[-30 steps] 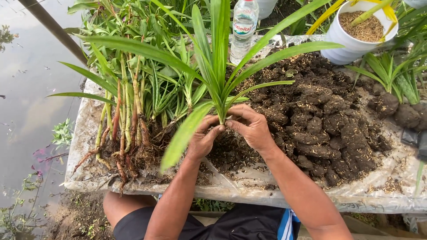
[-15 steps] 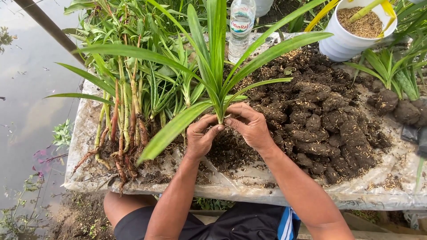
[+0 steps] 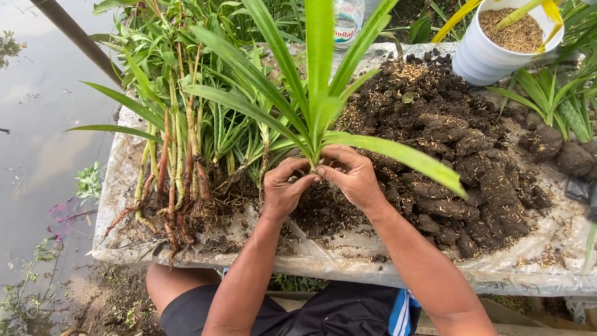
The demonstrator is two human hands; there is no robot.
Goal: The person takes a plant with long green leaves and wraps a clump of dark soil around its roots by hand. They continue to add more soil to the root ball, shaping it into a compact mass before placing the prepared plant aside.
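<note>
2 hands hold 1 green plant (image 3: pixel 317 106) by its bottom, right in the middle of the surface (image 3: pixel 348 264). The left hand (image 3: pixel 283 190) curls its fingers around the base of the plant, and the right hand (image 3: pixel 354 177) pinches the same spot from the other side, so the fingertips of both hands meet there. The plant stands upright with long thin leaves going up and out. Under the hands lies 1 big pile of dark soil (image 3: pixel 460 162) with lumps in it. To the left lies 1 bunch of loose plants (image 3: pixel 180 162) with bare roots, too many to count. 1 white pot (image 3: pixel 491 53) filled with pale husks stands at the far right. 1 clear plastic bottle (image 3: pixel 347 22) stands at the back. Water (image 3: pixel 37 124) shows on the left.
</note>
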